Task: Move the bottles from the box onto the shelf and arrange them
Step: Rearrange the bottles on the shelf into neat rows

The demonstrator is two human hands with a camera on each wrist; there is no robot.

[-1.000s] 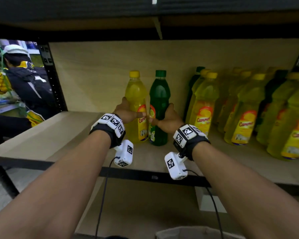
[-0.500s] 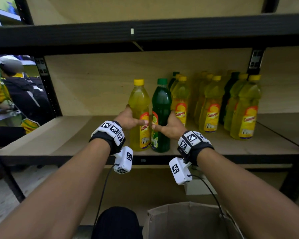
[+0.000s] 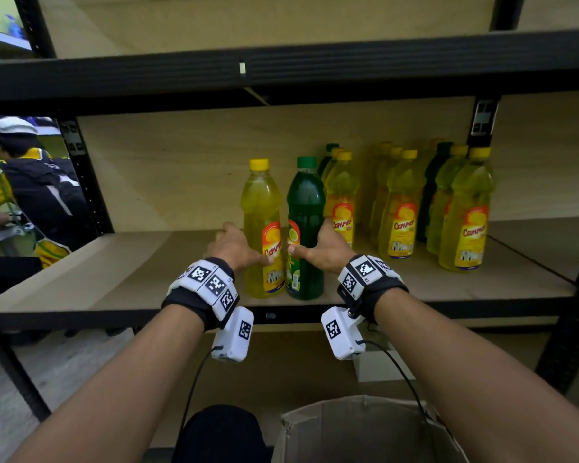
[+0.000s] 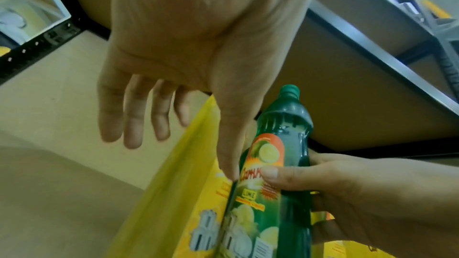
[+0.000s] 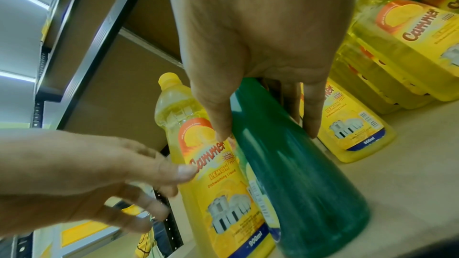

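A yellow lemon bottle (image 3: 261, 208) and a green lime bottle (image 3: 306, 202) stand upright side by side near the front edge of the wooden shelf (image 3: 131, 269). My left hand (image 3: 238, 245) is beside the yellow bottle (image 4: 188, 183); its fingers (image 4: 134, 121) are straight and spread clear of it, and only the thumb touches the label. My right hand (image 3: 318, 242) grips the green bottle (image 5: 298, 164), thumb on the front and fingers round the far side. The cardboard box (image 3: 358, 426) sits open below, its inside hidden.
Several more yellow and green bottles (image 3: 401, 208) stand in rows right of the green one. The shelf's left half is bare wood. A black beam (image 3: 281, 68) of the upper shelf runs overhead. Another person (image 3: 30, 182) sits beyond the left upright.
My left fingers have come off the yellow bottle and spread, leaving only the thumb on it. The head view has drawn back. Both bottles stand where they were.
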